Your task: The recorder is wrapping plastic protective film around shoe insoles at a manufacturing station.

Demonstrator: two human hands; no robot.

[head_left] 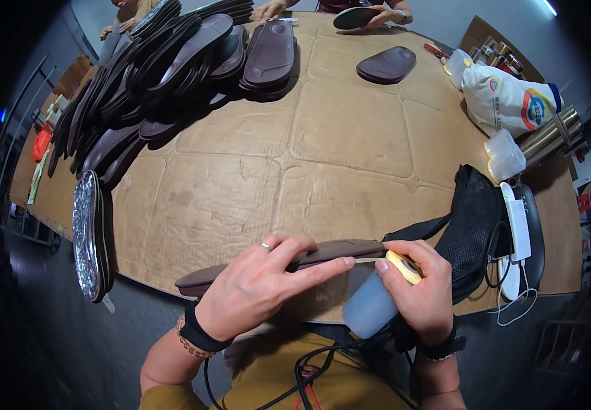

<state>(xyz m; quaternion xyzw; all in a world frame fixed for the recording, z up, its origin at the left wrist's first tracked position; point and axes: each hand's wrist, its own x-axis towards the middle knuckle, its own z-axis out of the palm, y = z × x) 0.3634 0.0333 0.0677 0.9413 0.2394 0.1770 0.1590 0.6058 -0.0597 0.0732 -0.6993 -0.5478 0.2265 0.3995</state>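
A dark brown shoe sole lies edge-up along the near table edge, partly hidden by my left hand. The fingers of that hand bend over the sole, and the index finger stretches along its near side; the thumb is hidden. My right hand sits at the sole's right end, gripping a bluish translucent plastic bottle near its yellow, crusted top. A thin pale strip runs from this top to my left index fingertip; I cannot tell what it is.
Brown soles are heaped at the far left. One sole lies apart at the far right. A shiny-faced stack overhangs the left edge. At right are a black mesh bag, power strip, cloth bag and cups. Co-workers' hands work opposite.
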